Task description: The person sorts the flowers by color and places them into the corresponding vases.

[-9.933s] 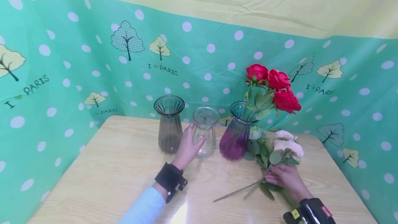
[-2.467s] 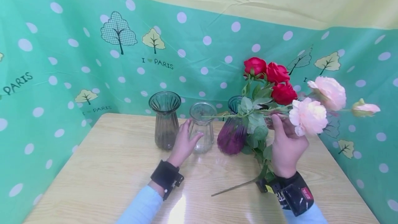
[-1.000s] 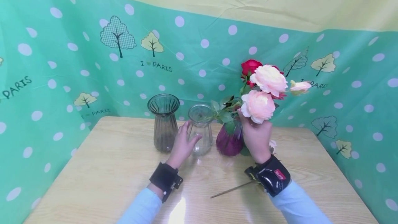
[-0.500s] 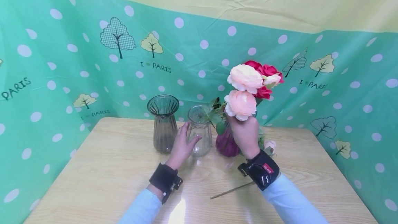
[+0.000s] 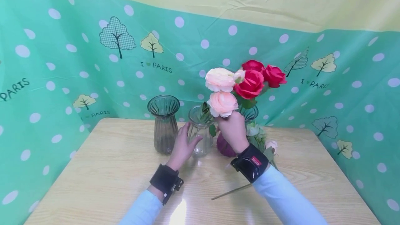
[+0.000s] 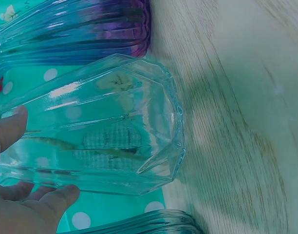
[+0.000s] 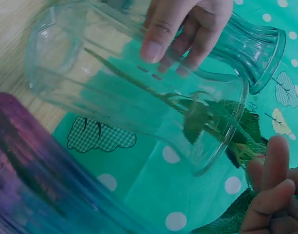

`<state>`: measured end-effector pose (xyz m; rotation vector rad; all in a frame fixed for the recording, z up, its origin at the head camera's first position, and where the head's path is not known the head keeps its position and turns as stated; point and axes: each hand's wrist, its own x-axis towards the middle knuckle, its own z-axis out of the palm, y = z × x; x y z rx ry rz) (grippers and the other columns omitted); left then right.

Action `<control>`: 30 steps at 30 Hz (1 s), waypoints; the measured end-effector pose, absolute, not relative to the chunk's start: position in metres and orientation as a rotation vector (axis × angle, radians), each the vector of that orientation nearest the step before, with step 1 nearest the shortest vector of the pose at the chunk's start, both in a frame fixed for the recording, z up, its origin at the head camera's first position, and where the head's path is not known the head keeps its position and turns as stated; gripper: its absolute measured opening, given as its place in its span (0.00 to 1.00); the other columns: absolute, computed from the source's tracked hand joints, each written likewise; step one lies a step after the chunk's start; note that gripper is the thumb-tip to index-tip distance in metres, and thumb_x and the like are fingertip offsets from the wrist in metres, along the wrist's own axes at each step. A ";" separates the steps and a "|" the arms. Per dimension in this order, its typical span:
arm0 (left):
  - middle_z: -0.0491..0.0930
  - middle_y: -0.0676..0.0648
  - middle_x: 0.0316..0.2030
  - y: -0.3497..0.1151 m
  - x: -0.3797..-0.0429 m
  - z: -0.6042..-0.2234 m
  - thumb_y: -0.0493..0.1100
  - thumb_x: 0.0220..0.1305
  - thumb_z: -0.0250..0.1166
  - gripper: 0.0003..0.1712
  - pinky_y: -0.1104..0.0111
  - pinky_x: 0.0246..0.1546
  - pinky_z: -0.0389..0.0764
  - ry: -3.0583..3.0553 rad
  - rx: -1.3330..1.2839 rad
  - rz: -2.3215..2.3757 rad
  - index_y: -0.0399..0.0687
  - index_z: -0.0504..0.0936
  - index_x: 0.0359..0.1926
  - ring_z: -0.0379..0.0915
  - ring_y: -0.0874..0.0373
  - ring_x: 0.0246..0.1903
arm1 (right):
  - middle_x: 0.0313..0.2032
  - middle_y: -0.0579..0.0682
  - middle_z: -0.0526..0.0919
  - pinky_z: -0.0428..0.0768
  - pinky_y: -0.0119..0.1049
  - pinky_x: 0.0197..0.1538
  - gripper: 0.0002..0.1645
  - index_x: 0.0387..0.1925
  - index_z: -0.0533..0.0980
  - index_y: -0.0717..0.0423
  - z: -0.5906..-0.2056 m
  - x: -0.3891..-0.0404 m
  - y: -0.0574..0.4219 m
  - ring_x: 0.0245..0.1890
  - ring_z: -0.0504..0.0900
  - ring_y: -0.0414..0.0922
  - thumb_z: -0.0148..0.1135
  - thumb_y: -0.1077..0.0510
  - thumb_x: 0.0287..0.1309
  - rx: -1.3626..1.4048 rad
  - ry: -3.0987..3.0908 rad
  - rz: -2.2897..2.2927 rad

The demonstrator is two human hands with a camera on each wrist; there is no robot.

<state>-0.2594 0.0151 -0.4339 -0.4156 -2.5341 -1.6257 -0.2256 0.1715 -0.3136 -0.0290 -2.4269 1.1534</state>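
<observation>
My left hand (image 5: 182,149) holds the clear glass vase (image 5: 203,144) from its left side, thumb on one side and fingers on the other. The right hand (image 5: 233,132) pinches a pale pink flower spray (image 5: 222,103) just under its blooms, above the vase mouth. In the right wrist view the spray's green stem (image 7: 134,84) runs down inside the clear glass, and some leaves (image 7: 200,119) sit within the neck. The stem also shows through the glass wall in the left wrist view, its tip near the base.
A grey glass vase (image 5: 165,131) stands left of the clear one. To the right, a purple-and-blue vase (image 5: 225,147) bears red roses (image 5: 250,84), partly hidden by my right arm. Further flowers (image 5: 257,136) lie on the wooden table (image 5: 125,176), one bare stem (image 5: 229,192) pointing left.
My right hand has picked up the pink spray from the table, raised it, swung it left past the roses and lowered its stem into the clear vase. The left hand stays at that vase.
</observation>
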 end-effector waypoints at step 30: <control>0.60 0.36 0.66 0.016 -0.262 -0.431 0.56 0.58 0.63 0.47 0.48 0.64 0.65 -2.539 -0.408 -1.598 0.41 0.53 0.70 0.60 0.41 0.64 | 0.25 0.62 0.84 0.81 0.38 0.20 0.11 0.37 0.78 0.62 -0.276 -0.272 0.167 0.06 0.76 0.38 0.53 0.59 0.61 -0.114 -2.643 1.218</control>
